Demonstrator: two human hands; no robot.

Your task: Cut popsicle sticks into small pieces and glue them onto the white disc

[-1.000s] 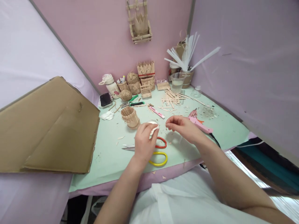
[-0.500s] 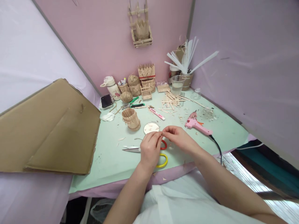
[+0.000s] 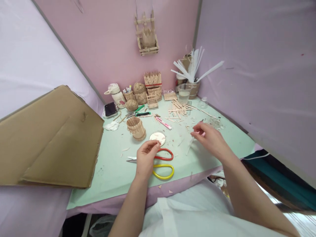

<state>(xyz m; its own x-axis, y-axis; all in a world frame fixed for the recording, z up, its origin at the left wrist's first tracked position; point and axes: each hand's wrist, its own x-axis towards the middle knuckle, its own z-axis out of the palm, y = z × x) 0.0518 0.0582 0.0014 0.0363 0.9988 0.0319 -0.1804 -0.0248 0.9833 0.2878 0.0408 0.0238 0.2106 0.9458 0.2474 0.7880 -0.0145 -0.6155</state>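
Note:
My left hand hovers over the blades of the scissors with red and yellow handles, thumb and fingers pinched together; what they hold, if anything, is too small to see. A round pale disc lies just beyond its fingertips, next to a small cup made of craft sticks. My right hand is out to the right and pinches a thin pale strip that slants down toward the table. It covers most of the pink glue gun.
A big cardboard sheet overlaps the table's left side. At the back stand stick-built boxes, twine balls, a bottle, a phone, a plastic cup and a tub of white strips. Loose sticks, pliers and a pink cutter lie mid-table.
My hands were together over the scissors; they have parted. The right hand moved right over the glue gun with a thin strip, and the left drew back slightly.

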